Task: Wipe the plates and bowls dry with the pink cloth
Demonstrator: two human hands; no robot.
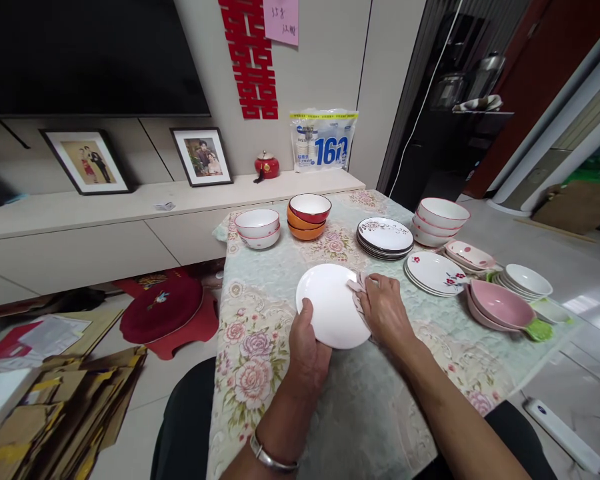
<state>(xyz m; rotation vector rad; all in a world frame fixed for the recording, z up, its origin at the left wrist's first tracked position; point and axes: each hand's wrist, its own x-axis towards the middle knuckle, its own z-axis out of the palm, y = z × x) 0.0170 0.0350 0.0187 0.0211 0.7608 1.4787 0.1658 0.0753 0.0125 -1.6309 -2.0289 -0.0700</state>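
the left hand grips a white plate by its near left rim, thumb on top, and the right hand pinches a pale cloth against the plate's right side. the plate is over the near-middle part of the tabletop; flowered covering stretches from it to the left edge and toward the near side. beyond it, the white bowls stand close to the far left edge. room is tighter on the right, where the floral plates sit near the right hand and the pink dishes near the right edge. the left fingers are hidden under the plate, the cloth is partly covered, and the television is cut off above.
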